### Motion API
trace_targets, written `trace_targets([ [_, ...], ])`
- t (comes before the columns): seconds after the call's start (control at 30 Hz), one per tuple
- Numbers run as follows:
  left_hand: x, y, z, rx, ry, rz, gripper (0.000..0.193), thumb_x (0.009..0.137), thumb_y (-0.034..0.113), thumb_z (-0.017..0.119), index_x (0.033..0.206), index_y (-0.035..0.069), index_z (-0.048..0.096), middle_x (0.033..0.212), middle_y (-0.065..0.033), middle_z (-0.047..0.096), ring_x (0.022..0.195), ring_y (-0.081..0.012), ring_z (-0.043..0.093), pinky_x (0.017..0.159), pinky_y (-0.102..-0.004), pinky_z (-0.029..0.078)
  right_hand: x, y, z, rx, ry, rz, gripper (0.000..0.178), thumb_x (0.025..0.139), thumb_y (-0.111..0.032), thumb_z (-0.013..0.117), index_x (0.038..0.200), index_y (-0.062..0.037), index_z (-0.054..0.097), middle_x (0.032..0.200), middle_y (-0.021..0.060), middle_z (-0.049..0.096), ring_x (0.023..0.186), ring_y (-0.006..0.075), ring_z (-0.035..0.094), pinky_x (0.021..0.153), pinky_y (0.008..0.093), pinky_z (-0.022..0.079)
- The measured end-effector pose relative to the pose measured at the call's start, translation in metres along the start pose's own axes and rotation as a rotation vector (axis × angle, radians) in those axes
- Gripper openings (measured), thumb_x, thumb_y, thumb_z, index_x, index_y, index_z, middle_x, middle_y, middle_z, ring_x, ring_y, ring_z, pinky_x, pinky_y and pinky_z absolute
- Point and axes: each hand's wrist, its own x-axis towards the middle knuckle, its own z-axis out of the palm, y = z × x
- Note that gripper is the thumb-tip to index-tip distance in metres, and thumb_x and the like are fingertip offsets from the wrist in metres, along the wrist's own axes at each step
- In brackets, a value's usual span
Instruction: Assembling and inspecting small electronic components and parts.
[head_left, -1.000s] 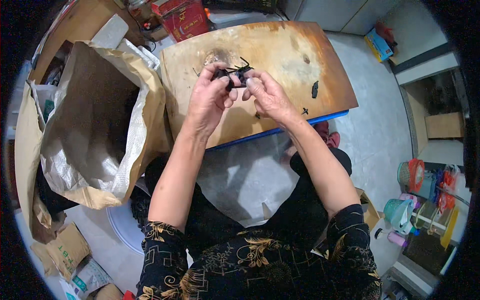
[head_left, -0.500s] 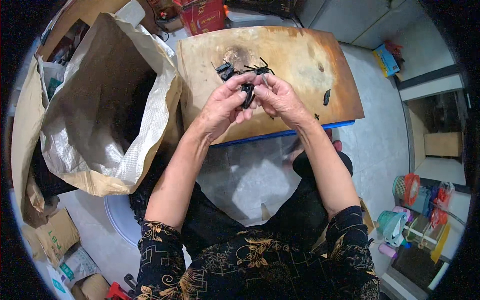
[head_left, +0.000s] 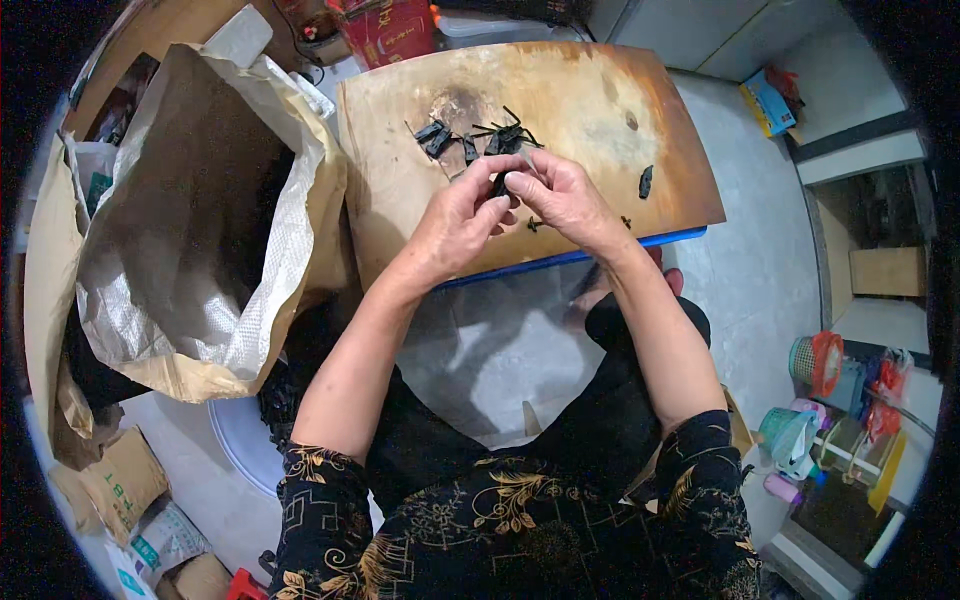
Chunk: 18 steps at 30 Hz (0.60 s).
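Observation:
Over the near edge of the wooden board [head_left: 400,220], my two hands meet. My left hand [head_left: 462,222] is closed, its thumb and fingers pinching a small black plastic part [head_left: 503,186], mostly hidden by the fingers. My right hand [head_left: 570,205] is closed beside it, the thumb against the black part. A thin greyish sliver [head_left: 529,161] sticks up from the right fingers; whether it is a blade I cannot tell. Just beyond lie a spidery cluster of black plastic sticks [head_left: 505,137], a narrow black piece [head_left: 470,149] and flat black pieces [head_left: 434,138].
A large open paper sack [head_left: 325,215] with a silvery woven lining stands left of the board. Another black piece [head_left: 645,182] lies at the board's right, and tiny black bits [head_left: 534,225] near its front edge. A red box [head_left: 385,32] stands behind; baskets [head_left: 790,440] are at right.
My hands have shifted slightly and turned the black part, which is now more covered by the fingers. More black pieces on the board show beyond them as the view has moved.

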Motion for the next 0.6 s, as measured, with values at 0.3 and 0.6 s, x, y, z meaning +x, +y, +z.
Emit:
trace_targets([
  [0.3,0.017,-0.008,0.019,-0.165,0.149,0.079,0.032,0.089,0.003,0.042,0.121,0.005,0.043,0.09,-0.0065,0.057,0.078,-0.0113,0.057,0.064,-0.0251,0.05,-0.023,-0.015,0.003,0.346,0.093,0.246,0.037,0.096,-0.031,0.038,0.121,-0.0056,0.044,0.059,-0.0045,0.04,0.044,0.0025,0.03,0.037,0.0168,0.023],
  [0.6,0.025,-0.01,0.034,-0.089,0.129,0.124,0.031,0.089,0.001,0.042,0.12,0.003,0.044,0.088,-0.0041,0.055,0.076,-0.0086,0.054,0.065,-0.0245,0.05,-0.027,-0.006,0.001,0.343,0.134,0.245,0.035,0.095,-0.028,0.039,0.122,-0.0062,0.04,0.057,-0.005,0.039,0.045,0.0023,0.031,0.037,0.0172,0.023],
])
